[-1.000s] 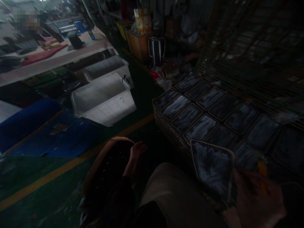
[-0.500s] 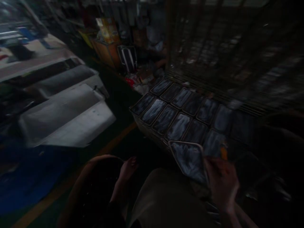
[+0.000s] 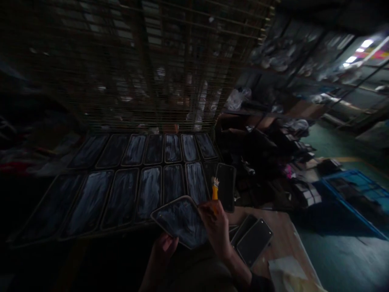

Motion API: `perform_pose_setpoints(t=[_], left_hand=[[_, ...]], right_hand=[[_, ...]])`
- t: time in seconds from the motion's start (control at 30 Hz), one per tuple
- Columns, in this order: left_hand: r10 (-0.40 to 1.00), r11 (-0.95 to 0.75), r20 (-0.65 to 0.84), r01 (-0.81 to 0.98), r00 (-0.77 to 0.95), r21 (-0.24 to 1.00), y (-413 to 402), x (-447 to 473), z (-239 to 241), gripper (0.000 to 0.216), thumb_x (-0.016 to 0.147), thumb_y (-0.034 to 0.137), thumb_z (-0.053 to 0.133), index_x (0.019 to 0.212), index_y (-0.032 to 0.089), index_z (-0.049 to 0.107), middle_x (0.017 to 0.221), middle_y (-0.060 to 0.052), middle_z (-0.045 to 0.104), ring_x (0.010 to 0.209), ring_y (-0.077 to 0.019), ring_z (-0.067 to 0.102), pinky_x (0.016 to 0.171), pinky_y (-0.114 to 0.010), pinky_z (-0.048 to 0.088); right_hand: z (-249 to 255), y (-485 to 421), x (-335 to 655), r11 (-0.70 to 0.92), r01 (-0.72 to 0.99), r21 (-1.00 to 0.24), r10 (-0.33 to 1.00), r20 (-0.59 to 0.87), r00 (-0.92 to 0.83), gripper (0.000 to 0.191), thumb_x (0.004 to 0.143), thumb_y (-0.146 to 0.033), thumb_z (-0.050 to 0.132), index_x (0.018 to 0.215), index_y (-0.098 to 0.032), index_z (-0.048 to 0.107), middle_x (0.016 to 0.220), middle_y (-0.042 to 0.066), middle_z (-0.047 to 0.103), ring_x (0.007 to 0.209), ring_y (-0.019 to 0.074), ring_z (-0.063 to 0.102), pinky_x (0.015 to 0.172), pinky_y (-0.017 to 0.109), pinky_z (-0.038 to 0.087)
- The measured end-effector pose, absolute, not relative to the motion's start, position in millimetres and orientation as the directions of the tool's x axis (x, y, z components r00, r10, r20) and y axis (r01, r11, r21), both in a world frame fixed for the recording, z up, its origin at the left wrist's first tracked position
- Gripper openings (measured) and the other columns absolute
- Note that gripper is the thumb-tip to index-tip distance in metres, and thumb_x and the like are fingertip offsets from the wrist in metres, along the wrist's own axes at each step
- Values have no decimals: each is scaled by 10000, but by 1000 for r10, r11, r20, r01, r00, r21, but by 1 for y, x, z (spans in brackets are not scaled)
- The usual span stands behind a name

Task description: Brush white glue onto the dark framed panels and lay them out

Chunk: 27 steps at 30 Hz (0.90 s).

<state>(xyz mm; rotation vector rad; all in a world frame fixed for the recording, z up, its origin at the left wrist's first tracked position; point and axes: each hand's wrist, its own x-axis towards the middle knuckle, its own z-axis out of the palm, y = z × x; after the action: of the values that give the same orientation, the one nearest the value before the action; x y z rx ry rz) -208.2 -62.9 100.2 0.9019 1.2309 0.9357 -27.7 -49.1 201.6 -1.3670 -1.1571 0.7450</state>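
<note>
A dark, rounded-corner panel (image 3: 182,223) with whitish streaks is held tilted in front of me. My left hand (image 3: 164,249) is closed on its lower left edge. My right hand (image 3: 217,233) is closed around a paintbrush (image 3: 215,190) with an orange handle, bristles up, and also grips the panel's right corner. Just beyond, similar streaked panels (image 3: 150,190) lie in two rows. A plain dark panel (image 3: 225,186) lies at the right end of the front row. More plain panels (image 3: 255,241) lie overlapping to the right of my right hand.
Behind the rows stands a wire mesh rack (image 3: 170,81). A wooden board (image 3: 281,231) at the right carries the plain panels and a pale sheet (image 3: 287,267). Further right stands a blue-framed bin (image 3: 355,198). The scene is dark and partly blurred.
My view has swung to the right. My left hand, empty and apart before, now grips the panel. My right hand still holds the paintbrush and panel.
</note>
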Motion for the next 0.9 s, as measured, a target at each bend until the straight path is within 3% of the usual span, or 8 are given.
perform_pose_setpoints(t=[0.13,0.3,0.43,0.53,0.7,0.9], left_hand=[[891,413,-396,-32,223,910,-43,-173,118,387,661,485,742,872,166,682,922,-90,721,924,-269,665,791,-320,548],[858,498,-476,-87,192,863,-19,-130,117,384,654,450,756,936,203,676,1014,-88,701,986,-276,646,789,-356,544],[839,536,-499,-170,217,827,3,-102,118,351,670,377,752,978,227,673,1078,-94,688,1024,-269,639,826,-352,535],[840,541,-506,-224,198,810,17,-83,123,346,693,338,732,1015,242,649,1091,-64,685,997,-243,653,798,-340,543],[850,527,-493,-298,187,796,39,-58,127,393,696,265,728,1071,213,623,1078,-50,684,989,-210,653,816,-315,529],[839,543,-516,-288,172,789,64,-32,120,311,675,237,719,969,197,627,1027,-43,683,941,-187,649,785,-289,520]], right_hand=[[193,-38,13,111,191,-975,888,184,422,136,880,-307,602,940,-203,539,884,31,609,816,145,609,727,240,505],[166,-18,95,107,221,-969,801,216,559,176,907,-356,527,1007,-216,485,950,45,623,796,151,616,720,268,500],[115,5,172,-222,539,-812,731,227,643,177,898,-349,467,990,-204,511,861,39,629,709,164,583,631,263,415],[68,25,210,-434,604,-668,733,127,668,171,852,-353,482,912,-193,499,758,21,586,621,157,526,538,244,308],[19,48,220,-494,524,-694,730,-3,684,205,787,-347,544,917,-206,469,745,-3,565,606,145,512,525,225,257],[12,44,213,-533,409,-741,664,-66,745,138,818,-311,450,909,-216,492,728,-4,578,587,144,520,510,223,265]])
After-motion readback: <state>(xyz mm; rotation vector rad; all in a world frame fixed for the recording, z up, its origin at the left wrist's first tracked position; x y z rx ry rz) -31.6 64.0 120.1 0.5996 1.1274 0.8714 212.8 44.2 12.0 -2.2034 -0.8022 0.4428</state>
